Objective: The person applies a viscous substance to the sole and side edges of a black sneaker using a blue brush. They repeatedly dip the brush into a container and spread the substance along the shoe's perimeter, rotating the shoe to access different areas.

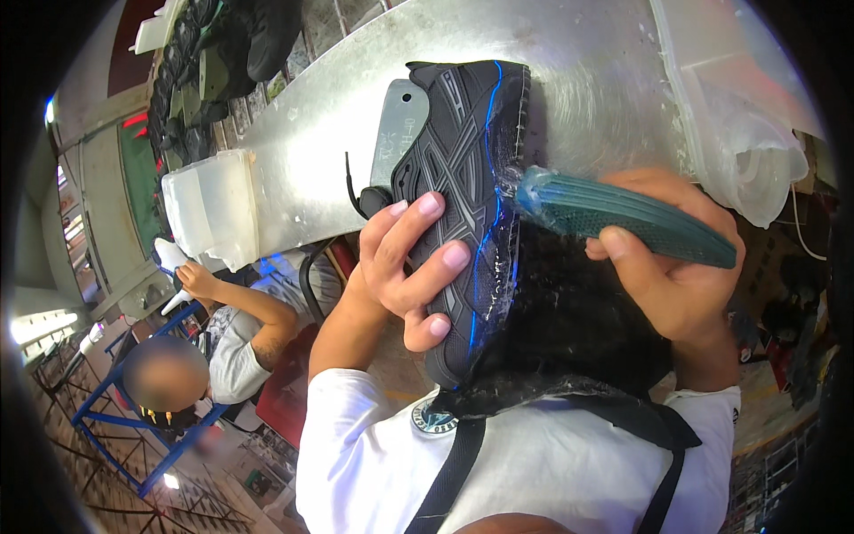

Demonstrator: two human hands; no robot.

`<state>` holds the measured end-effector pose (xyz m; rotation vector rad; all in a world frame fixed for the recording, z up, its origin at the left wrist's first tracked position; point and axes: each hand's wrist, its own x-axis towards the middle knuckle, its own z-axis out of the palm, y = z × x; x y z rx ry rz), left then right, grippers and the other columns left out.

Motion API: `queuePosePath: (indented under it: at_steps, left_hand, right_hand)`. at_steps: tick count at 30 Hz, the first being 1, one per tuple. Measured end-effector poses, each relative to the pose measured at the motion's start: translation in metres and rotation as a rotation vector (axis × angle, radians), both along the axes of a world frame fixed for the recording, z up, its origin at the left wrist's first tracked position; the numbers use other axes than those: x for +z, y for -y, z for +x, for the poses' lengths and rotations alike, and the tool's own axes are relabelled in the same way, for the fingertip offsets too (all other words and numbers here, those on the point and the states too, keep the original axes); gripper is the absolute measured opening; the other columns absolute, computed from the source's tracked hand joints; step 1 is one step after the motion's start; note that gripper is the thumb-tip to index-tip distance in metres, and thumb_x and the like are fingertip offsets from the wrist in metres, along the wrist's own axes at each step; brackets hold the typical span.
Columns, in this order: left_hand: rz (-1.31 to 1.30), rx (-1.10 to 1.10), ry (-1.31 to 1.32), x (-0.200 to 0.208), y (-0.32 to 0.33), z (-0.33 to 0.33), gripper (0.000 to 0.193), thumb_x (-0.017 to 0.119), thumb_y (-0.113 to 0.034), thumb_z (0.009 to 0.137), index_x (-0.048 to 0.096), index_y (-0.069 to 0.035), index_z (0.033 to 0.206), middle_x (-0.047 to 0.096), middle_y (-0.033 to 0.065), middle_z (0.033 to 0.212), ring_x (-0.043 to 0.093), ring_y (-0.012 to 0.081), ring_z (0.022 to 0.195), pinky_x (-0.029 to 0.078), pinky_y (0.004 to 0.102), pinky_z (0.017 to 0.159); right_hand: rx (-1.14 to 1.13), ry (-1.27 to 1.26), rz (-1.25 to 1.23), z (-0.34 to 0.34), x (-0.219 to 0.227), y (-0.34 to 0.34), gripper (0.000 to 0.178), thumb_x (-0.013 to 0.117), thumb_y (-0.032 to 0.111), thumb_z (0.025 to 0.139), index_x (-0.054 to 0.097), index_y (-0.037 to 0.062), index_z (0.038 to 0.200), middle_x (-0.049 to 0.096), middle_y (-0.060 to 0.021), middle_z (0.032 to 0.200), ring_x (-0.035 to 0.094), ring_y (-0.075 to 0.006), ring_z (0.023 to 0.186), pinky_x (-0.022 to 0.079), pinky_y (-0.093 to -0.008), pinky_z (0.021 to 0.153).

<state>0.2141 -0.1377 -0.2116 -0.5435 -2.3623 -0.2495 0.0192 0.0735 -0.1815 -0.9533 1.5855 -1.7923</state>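
Note:
A black shoe upper [454,169] with grey overlays lies on its side over the metal table's near edge, its length running away from me. A grey-green shoe last [398,120] pokes out of its opening. Along its lower edge runs a thin blue line, with whitish smears below. My left hand [405,276] grips the upper from the left, fingertips on its side; its thumb is hard to make out. In my right hand [685,285] is a green brush-like tool [640,218] with a wet, clumped, pale bluish tip. That tip touches or nearly touches the shoe's right edge.
The shiny metal table [596,80] stretches ahead. A translucent plastic container [213,205] stands at its left, and clear plastic sheeting [729,107] hangs at the right. Dark shoes [222,53] fill a rack at far left. A co-worker [240,347] holds something white nearby. A black apron [587,311] covers my lap.

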Motion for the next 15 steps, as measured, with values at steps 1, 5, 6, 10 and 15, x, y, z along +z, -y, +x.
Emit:
queuePosePath:
  at_steps: [1,5,6,10,15]
  left_hand:
    - [-0.003,0.007,-0.006,-0.001,-0.001,0.000,0.060,0.053,-0.037,0.094,0.027,-0.019,0.145,0.048,0.0212,0.136,0.056,0.0450,0.113,0.041,0.0560,0.090]
    - [0.017,0.058,0.205,0.016,-0.003,0.012,0.072,0.065,-0.029,0.089,0.020,-0.027,0.146,0.044,0.0166,0.139,0.057,0.0461,0.112,0.044,0.0579,0.088]
    - [0.008,0.058,0.187,0.014,-0.003,0.012,0.072,0.064,-0.029,0.089,0.020,-0.027,0.146,0.044,0.0165,0.139,0.058,0.0461,0.112,0.043,0.0580,0.088]
    - [-0.016,0.057,0.135,0.012,-0.004,0.009,0.067,0.061,-0.028,0.091,0.021,-0.026,0.144,0.047,0.0155,0.136,0.059,0.0457,0.109,0.044,0.0576,0.088]
    - [-0.074,0.054,0.098,0.017,-0.001,0.002,0.049,0.052,-0.023,0.095,0.022,-0.024,0.134,0.059,0.0119,0.125,0.067,0.0428,0.097,0.051,0.0522,0.083]
  right_hand:
    - [-0.006,0.042,0.022,0.003,0.001,-0.003,0.019,0.072,-0.006,0.079,0.065,-0.0077,0.097,0.071,-0.0144,0.092,0.066,-0.0145,0.074,0.051,-0.0251,0.064]
    - [0.024,0.044,0.082,0.015,0.009,-0.015,0.020,0.072,-0.003,0.080,0.065,-0.0089,0.098,0.070,-0.0173,0.092,0.067,-0.0174,0.076,0.053,-0.0272,0.068]
    - [0.027,0.020,0.077,0.018,0.011,-0.017,0.021,0.072,-0.002,0.080,0.065,-0.0095,0.098,0.070,-0.0185,0.092,0.068,-0.0193,0.077,0.054,-0.0284,0.069]
    - [0.058,-0.095,0.066,0.023,0.021,-0.018,0.020,0.065,0.000,0.083,0.062,-0.0100,0.100,0.070,-0.0170,0.084,0.068,-0.0220,0.077,0.055,-0.0330,0.074]
    - [0.063,-0.215,0.012,0.024,0.028,-0.017,0.021,0.065,-0.002,0.082,0.061,-0.0104,0.101,0.070,-0.0183,0.084,0.069,-0.0247,0.078,0.057,-0.0348,0.073]
